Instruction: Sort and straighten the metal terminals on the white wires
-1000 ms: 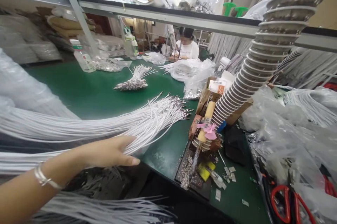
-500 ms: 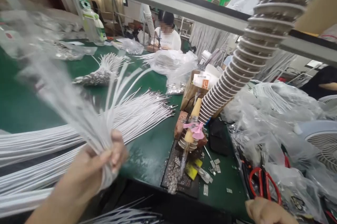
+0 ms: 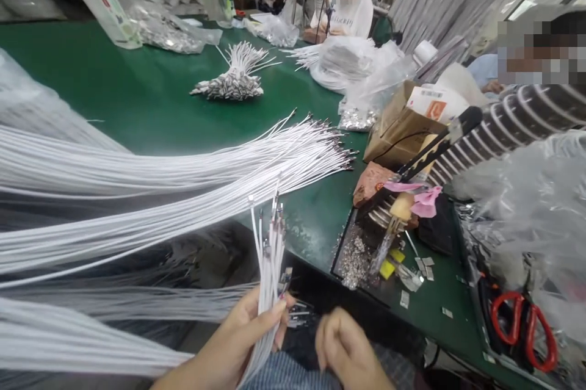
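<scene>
My left hand [image 3: 238,341] is closed around a small bundle of white wires [image 3: 270,256] that stands upright near the bottom centre, metal tips pointing up. My right hand [image 3: 345,350] sits just right of it with fingers curled in, close to the bundle's lower part; I cannot make out anything in it. A large sheaf of long white wires [image 3: 183,176] lies across the green table [image 3: 151,97], tips pointing right. A soldering iron [image 3: 394,219] with a pink tag rests in its stand to the right.
A ribbed hose [image 3: 513,121] crosses the right side above a cardboard box [image 3: 403,127]. Red-handled scissors [image 3: 522,323] lie at the lower right among plastic bags. Another tied wire bundle [image 3: 233,82] and bottles [image 3: 105,8] sit further back. Two people work across the table.
My left hand drew a small bunch out of the big sheaf and brought it down toward my lap, upright. My right hand came in beside it. The view tilted downward.
</scene>
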`<state>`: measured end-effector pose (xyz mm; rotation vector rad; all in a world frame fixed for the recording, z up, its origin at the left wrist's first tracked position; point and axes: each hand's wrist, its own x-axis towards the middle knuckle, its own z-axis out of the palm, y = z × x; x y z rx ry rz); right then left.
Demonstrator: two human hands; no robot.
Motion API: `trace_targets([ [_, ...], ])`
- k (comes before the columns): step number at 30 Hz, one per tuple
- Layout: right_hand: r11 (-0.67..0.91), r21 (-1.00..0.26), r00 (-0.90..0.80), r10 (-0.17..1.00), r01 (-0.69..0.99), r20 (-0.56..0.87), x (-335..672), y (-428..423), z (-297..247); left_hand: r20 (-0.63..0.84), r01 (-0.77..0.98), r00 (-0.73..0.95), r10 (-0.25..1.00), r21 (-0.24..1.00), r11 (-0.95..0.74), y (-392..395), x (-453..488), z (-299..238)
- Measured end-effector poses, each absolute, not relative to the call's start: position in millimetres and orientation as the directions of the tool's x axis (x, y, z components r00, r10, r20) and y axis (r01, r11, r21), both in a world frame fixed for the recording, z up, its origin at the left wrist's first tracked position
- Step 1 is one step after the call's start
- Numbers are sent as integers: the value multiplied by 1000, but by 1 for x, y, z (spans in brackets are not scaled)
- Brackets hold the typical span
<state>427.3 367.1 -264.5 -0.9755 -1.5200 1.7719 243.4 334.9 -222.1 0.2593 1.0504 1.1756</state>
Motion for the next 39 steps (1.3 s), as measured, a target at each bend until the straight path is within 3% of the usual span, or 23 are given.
trace_targets([
  [3, -244, -968, -474, 860, -60, -188, 402, 374, -264, -528, -492, -33, 848, 747, 446, 331, 245, -231],
  [9, -173, -976, -470, 878, -132, -92, 380, 385, -249, -439, -331, 45, 897, 841, 428, 330, 245, -241],
  [20, -170, -978, -499, 862, -121, -88, 380, 384, -253, -475, -481, 109, 873, 744, 465, 329, 242, -235],
  [27, -191, -974, -493, 864, -124, -106, 382, 381, -256, -429, -453, 64, 901, 792, 409, 329, 240, -243],
  [39, -161, -973, -411, 908, -165, -81, 378, 381, -253, -466, -430, 108, 878, 775, 464, 329, 241, -245],
])
